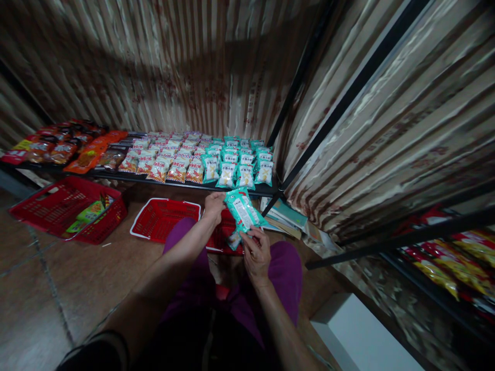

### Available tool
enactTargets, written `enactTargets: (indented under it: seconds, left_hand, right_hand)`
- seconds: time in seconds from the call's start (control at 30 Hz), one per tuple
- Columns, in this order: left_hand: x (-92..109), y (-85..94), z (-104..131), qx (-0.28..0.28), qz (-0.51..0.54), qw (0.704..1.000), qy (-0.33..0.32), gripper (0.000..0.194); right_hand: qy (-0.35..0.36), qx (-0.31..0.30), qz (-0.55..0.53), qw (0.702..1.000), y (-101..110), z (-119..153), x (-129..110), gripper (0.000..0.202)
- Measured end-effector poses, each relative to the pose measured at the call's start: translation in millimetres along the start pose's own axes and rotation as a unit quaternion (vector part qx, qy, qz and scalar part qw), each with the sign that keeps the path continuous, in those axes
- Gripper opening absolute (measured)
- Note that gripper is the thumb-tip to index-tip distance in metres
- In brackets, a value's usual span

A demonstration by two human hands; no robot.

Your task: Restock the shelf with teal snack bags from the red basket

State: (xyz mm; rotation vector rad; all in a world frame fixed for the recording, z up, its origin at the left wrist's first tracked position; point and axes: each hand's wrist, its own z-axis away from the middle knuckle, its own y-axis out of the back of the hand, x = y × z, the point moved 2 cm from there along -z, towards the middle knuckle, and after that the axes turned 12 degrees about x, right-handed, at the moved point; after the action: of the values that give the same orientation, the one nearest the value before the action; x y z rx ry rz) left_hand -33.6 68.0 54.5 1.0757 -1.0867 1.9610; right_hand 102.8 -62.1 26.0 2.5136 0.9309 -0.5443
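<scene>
My left hand (214, 207) is closed on the upper left corner of a teal packet (243, 210), and my right hand (258, 255) pinches its lower end, so I have it from both sides. From the left fingertips the packet runs off to the right and down towards me, its long axis slanting rather than lying parallel to the shelf (116, 176). It is just in front of the shelf's right end, near the standing teal packets (246, 176). My left hand is the nearer to the shelf. I can't tell whether the teal bit underneath is a second packet.
</scene>
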Motion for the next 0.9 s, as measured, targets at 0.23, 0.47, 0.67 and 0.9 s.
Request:
enactTargets:
  seconds: [0.23, 0.47, 0.67, 0.9]
  left_hand:
    - [2, -4.1, -1, 0.031, -0.022, 0.998, -0.059, 0.011]
    - [4, -5.9, -9, 0.051, -0.056, 0.992, -0.105, 0.009]
    - [-3, -6.1, -13, 0.062, -0.075, 0.988, -0.118, 0.009]
    - [-6, -3.2, -12, 0.077, -0.077, 0.988, -0.112, 0.011]
  right_hand:
    - [0.01, -0.01, 0.049, 0.999, -2, 2, -4, 0.022]
    - [-0.294, -0.003, -0.05, 0.955, -8, 15, -5, 0.023]
    - [-0.611, 0.018, -0.246, 0.752, -29, 24, 5, 0.044]
    - [-0.636, 0.065, -0.289, 0.712, -31, 21, 2, 0.039]
